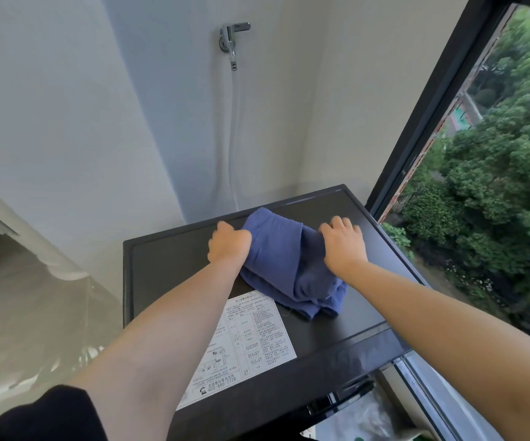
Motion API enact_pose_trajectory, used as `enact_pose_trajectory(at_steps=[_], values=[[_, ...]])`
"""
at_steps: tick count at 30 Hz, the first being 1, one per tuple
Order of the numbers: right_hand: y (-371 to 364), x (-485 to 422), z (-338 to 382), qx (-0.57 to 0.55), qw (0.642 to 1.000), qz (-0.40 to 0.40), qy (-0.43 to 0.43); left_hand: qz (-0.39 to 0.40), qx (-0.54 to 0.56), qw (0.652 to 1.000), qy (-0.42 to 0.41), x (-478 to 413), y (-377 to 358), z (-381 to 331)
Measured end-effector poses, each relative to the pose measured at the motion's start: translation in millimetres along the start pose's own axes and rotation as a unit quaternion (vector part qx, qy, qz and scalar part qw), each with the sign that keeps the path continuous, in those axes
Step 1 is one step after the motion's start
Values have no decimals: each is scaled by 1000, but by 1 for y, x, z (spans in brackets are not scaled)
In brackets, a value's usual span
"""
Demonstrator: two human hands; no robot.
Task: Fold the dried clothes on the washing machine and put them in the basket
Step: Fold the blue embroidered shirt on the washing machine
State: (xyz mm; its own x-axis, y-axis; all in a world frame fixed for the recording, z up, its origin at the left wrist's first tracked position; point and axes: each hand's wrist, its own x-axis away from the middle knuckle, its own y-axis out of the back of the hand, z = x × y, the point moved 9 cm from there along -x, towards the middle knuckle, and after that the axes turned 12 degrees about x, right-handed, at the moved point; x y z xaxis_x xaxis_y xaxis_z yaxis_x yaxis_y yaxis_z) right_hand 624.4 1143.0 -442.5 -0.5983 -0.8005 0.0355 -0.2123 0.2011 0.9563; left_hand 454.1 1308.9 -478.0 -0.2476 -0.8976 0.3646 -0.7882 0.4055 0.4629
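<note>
Washing machine (168, 265), dark flat top, standing in a wall corner below a chrome tap (233, 35) with a white hose (235, 138). Blue garment (286, 268), bunched in folds, lies toward the top's far right corner. Left hand (229, 243) grips its left edge; right hand (343, 246) grips a fold on its right side. White printed label (244, 345) near the front edge. Window (496, 186) at right, trees beyond.

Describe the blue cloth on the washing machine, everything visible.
The cloth is blue, soft-looking fabric, bunched and creased, partly folded, with a hem at its near end. It lies on the dark top of the washing machine, its near edge meeting a corner of the white label. The left hand grips its left side, the right hand its right.
</note>
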Motion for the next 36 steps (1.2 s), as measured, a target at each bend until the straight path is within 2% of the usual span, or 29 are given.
enact_pose_trajectory(at_steps=[2, 4, 8, 12, 14, 18, 20, 22, 24, 27, 28, 29, 31, 33, 36], values=[[3, 1, -7, -3, 1000, -16, -21, -32, -34, 996, -80, 3, 6, -14], [2, 6, -16, -24, 998, 0, -58, -19, -87, 991, -104, 3, -2, -26], [-31, 18, -26, -101, 967, 195, -132, 55, -167, 981, -84, -4, -28, -28], [-58, 14, -23, -142, 947, 263, -120, 104, -176, 974, -99, -9, -38, -27], [-68, 10, -26, -190, 937, 260, -138, 168, -167, 967, -90, -10, -44, -19], [-64, 6, -62, -248, 929, 154, -225, 275, -140, 951, 9, -9, -34, 15], [-65, 6, -74, -245, 929, 145, -235, 354, -154, 921, 57, -1, -31, 30], [-72, 6, -72, -223, 934, 180, -214, 409, -223, 882, 66, 8, -28, 35], [-70, 6, -70, -218, 938, 171, -209, 369, -306, 877, 14, 4, -24, 24], [-57, -2, -66, -235, 948, 89, -197, 148, -340, 914, -163, -11, -14, -20], [-55, -4, -61, -249, 947, 86, -185, 97, -322, 916, -217, -8, -14, -32], [-56, -5, -54, -265, 944, 97, -172, 81, -301, 914, -260, -3, -19, -40], [-60, -10, -40, -282, 938, 135, -151, 117, -304, 889, -321, 8, -42, -44], [-63, -13, -29, -281, 939, 149, -133, 141, -351, 854, -357, 22, -65, -37], [-65, -15, -26, -291, 932, 144, -162, 182, -401, 827, -350, 37, -94, -18]])
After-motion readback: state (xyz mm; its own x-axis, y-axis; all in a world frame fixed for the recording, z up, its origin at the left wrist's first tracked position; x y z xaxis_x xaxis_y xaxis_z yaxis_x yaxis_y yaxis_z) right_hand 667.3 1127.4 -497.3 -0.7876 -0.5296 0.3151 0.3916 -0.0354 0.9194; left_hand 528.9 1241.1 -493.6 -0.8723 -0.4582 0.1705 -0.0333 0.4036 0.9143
